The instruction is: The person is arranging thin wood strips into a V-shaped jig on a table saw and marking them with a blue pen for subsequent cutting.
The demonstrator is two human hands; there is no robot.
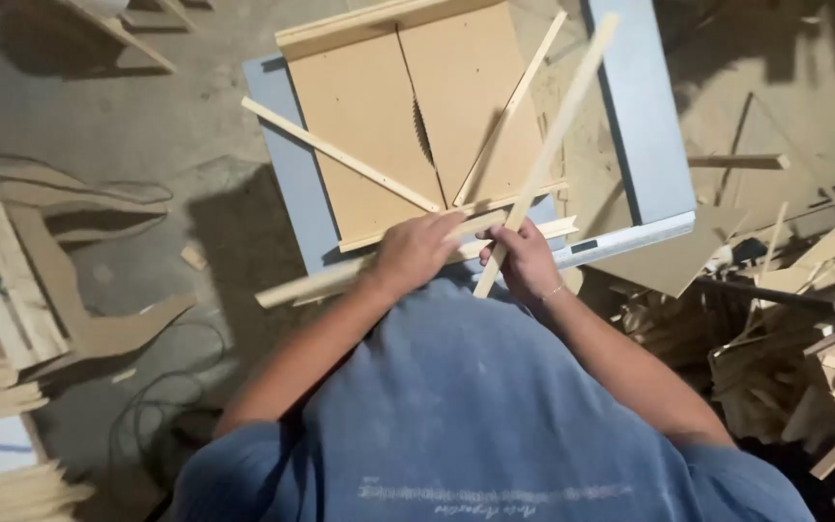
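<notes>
While the saw blade (421, 135) stands exposed in the sled (369, 106) on the worktop (645, 106), both hands should stay at the near edge. Left hand (417, 253) presses closed on a long strip (340, 275); right hand (526, 259) grips a pale, thin, straight wooden slat (558, 135) angled across the sled.

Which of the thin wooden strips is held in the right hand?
The long strip slanting up to the right; the right hand grips its lower end. The other strips lie flat on the board.
</notes>
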